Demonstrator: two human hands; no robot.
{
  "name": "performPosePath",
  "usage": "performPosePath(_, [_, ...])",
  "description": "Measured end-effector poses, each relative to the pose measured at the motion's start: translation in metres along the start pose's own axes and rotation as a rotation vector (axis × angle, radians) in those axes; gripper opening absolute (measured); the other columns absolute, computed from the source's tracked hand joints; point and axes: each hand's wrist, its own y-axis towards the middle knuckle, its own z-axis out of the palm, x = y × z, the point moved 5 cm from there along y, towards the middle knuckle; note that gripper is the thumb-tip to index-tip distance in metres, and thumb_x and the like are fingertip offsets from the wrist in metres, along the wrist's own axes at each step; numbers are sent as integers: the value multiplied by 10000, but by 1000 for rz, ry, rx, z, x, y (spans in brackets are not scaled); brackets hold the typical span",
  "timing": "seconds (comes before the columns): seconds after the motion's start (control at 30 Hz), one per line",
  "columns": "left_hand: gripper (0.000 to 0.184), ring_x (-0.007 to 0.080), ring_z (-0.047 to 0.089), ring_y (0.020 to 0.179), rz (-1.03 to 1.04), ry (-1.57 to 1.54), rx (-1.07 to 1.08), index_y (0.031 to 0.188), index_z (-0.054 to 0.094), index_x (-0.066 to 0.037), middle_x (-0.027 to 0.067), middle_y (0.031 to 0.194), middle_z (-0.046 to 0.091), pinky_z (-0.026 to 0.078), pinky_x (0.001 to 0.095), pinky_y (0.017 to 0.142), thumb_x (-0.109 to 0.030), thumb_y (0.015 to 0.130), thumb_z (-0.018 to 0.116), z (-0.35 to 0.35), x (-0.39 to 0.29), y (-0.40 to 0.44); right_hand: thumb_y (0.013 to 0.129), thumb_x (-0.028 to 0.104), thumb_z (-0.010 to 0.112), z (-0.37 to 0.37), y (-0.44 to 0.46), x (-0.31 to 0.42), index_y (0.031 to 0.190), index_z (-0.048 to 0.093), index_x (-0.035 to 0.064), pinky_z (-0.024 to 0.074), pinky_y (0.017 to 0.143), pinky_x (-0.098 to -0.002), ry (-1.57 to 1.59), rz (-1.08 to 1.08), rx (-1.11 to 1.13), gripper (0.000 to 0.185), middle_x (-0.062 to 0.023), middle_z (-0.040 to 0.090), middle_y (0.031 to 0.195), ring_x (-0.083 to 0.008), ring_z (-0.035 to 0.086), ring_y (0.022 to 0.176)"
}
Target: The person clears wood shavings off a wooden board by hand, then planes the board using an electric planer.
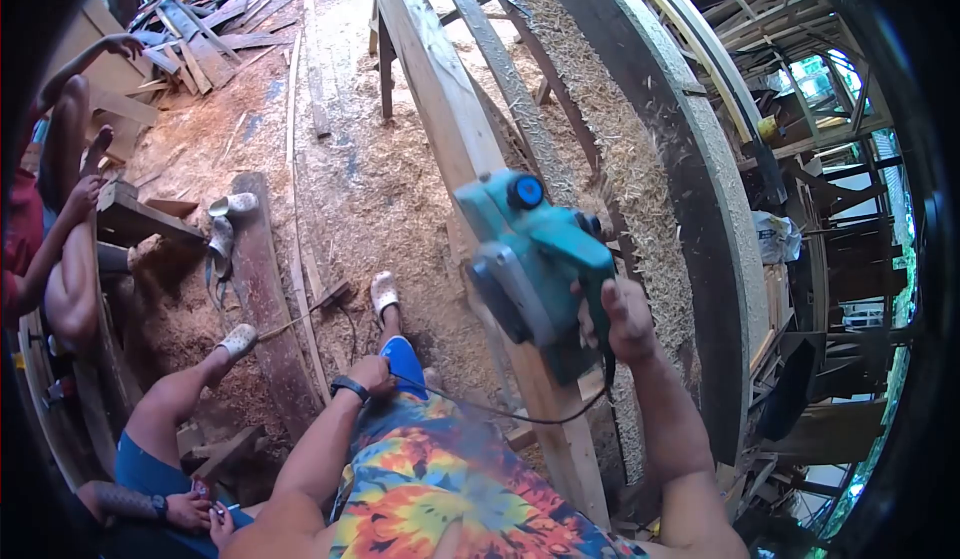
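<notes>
A teal power planer (535, 259) rests on a long pale wooden beam (435, 84). My right hand (618, 321) is at the rear handle of the planer, its fingers wrapped round the handle and partly hidden by it. A dark cord (500, 411) runs from the planer across the front of my body to my left hand (372, 374). That hand, below a dark wristband, is closed at my left thigh with the cord beside it; whether the cord lies inside the fingers is hidden.
Long boards covered in shavings (640, 159) lie right of the beam. Two people sit at the left, one with a foot (238, 341) stretched toward a plank (265, 289). Loose shoes (222, 234) stand by that plank. Scrap wood (190, 44) is piled at the back left.
</notes>
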Motion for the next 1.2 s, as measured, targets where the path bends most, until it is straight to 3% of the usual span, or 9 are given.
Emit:
performPosePath(0.07, [352,417,690,930,-26,-64,-5,954,709,0,271,966,704,546,506,842,-323,824,657,-19,1,4,980,633,477,11,81,28,1060,578,-53,459,453,-282,-31,-50,-20,698,-61,540,576,-132,519,443])
performPosePath(0.3, [375,417,682,929,-96,-225,-81,1000,708,-2,255,959,705,534,505,847,-345,848,708,-80,10,22,970,618,523,41,282,98,1023,598,-15,469,476,-288,0,-110,13,640,-32,542,616,-119,526,472])
performPosePath(0.5, [300,412,682,894,-156,-366,-277,987,707,-14,240,926,707,531,469,795,-287,863,729,-160,-3,13,971,614,524,68,466,157,1014,599,18,493,516,-319,6,-160,6,603,-24,521,618,-129,532,494])
performPosePath(0.67, [288,384,690,885,-136,-592,-329,1015,679,-5,228,922,708,526,443,795,-247,864,721,-186,-10,-5,975,613,517,81,536,178,1020,596,18,493,517,-317,61,-147,2,602,-25,522,622,-130,532,495])
performPosePath(0.77, [343,410,680,926,-176,-495,-330,1014,684,2,249,953,705,524,452,818,-304,863,718,-162,21,-9,977,612,512,76,513,170,1023,595,18,492,519,-317,82,-152,3,602,-26,523,625,-131,532,496])
performPosePath(0.9, [364,432,674,923,-229,-342,-283,1003,705,-2,270,955,697,533,487,824,-337,859,705,-138,47,-27,981,611,505,59,415,133,1028,593,19,492,520,-316,56,-136,-3,601,-26,523,628,-132,532,496])
performPosePath(1.0, [404,427,676,892,-235,-98,-186,903,702,27,277,913,692,532,485,799,-376,890,685,-115,55,-36,983,611,501,42,305,99,1031,591,19,492,521,-315,36,-104,-20,600,-27,524,630,-133,532,497])
performPosePath(1.07, [419,440,672,900,-254,-16,-116,922,722,13,284,925,691,536,505,811,-402,882,675,-80,67,-27,1000,612,457,28,217,68,1056,576,18,486,512,-318,7,-69,-26,609,-33,525,630,-133,521,486])
performPosePath(1.2, [347,423,688,887,-158,87,-67,881,747,-20,260,935,707,553,507,811,-358,832,684,-40,32,-27,1003,645,394,16,29,12,1123,549,-3,455,470,-302,15,-24,-102,677,-29,507,593,-133,486,439])
